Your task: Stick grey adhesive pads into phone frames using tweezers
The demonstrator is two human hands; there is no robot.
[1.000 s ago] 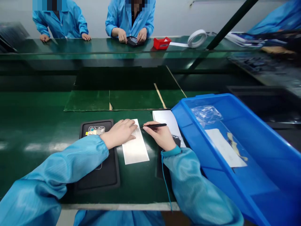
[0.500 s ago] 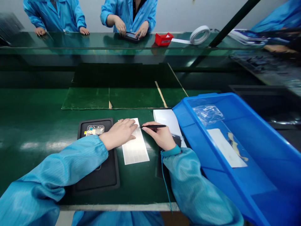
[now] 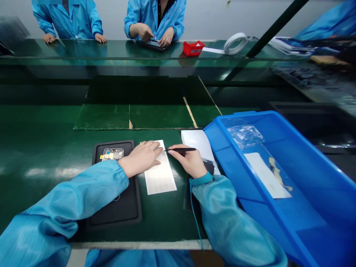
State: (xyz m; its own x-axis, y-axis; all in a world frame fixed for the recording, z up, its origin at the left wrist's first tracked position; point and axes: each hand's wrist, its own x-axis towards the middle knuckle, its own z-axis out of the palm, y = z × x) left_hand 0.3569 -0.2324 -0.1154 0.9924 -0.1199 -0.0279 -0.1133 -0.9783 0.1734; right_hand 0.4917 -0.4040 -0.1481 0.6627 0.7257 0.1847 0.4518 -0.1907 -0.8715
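My left hand (image 3: pixel 142 157) lies with its fingers spread over the upper left part of a white sheet (image 3: pixel 160 177) on the green table. In my right hand (image 3: pixel 190 161) is a pair of black tweezers (image 3: pixel 182 149), held like a pen. The thin tip points left at the sheet's upper right edge, close to my left fingertips. Under my left forearm sits a black tray (image 3: pixel 122 207). At its upper end a small circuit board (image 3: pixel 113 154) shows, partly covered by my sleeve.
A large blue bin (image 3: pixel 250 202) at the right holds clear plastic and a white card. White paper (image 3: pixel 197 140) lies beside it. Across the bench are two people in blue coats, a red box (image 3: pixel 193 48) and a white tape roll (image 3: pixel 236 43).
Both of my hands and the tweezers stay almost where they were. Across the bench, one person's hands have shifted slightly over a dark object.
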